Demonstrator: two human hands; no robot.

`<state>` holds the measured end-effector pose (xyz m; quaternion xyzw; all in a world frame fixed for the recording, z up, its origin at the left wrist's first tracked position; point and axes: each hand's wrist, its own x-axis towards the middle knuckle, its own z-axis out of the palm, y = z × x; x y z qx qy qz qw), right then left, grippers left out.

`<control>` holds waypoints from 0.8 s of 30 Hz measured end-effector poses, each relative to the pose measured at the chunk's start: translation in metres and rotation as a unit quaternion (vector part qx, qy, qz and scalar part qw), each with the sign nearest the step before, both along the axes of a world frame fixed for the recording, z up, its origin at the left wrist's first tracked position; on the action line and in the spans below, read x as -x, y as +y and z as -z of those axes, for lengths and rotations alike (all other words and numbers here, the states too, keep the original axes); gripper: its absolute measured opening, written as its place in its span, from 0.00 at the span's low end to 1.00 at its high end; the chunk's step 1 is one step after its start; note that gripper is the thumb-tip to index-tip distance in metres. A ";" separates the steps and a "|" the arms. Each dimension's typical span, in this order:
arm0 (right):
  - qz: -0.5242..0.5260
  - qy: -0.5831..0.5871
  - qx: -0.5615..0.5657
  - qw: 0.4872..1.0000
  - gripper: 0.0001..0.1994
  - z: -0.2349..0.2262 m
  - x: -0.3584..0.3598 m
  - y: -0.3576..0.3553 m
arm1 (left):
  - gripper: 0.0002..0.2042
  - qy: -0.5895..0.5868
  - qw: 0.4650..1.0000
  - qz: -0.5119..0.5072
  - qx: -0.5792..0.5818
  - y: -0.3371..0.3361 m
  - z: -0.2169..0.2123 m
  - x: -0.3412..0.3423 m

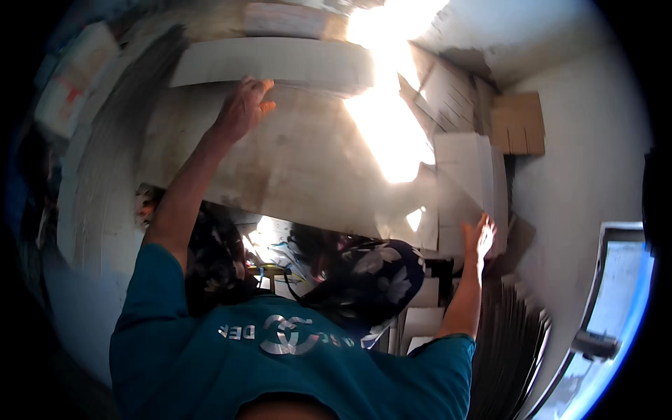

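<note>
A long pale cardboard piece (273, 61) lies across the far side of the wooden work surface (280, 147). My left hand (245, 108) is at its near edge, thumb and forefinger apart, with nothing visible between them. On the right, a stack of pale cardboard pieces (463, 168) stands beside the work surface. My right hand (481, 236) reaches to the near end of this stack, fingers spread and partly washed out by light. Whether the fingertips press on the top piece is hard to make out.
Slotted brown cardboard (518, 122) stands by the wall at right. Folded sheets (507, 343) are packed upright below it. A white box (75, 80) sits far left. Glaring sunlight (392, 133) covers part of the surface. Wires (283, 259) show near my lap.
</note>
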<state>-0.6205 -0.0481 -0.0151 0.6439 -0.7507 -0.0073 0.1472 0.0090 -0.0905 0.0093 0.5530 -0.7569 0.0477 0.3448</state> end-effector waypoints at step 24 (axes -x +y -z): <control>-0.095 -0.649 0.280 0.701 0.09 -0.073 -0.061 -0.001 | 0.15 -0.133 0.989 0.066 -0.002 -0.136 0.022 0.055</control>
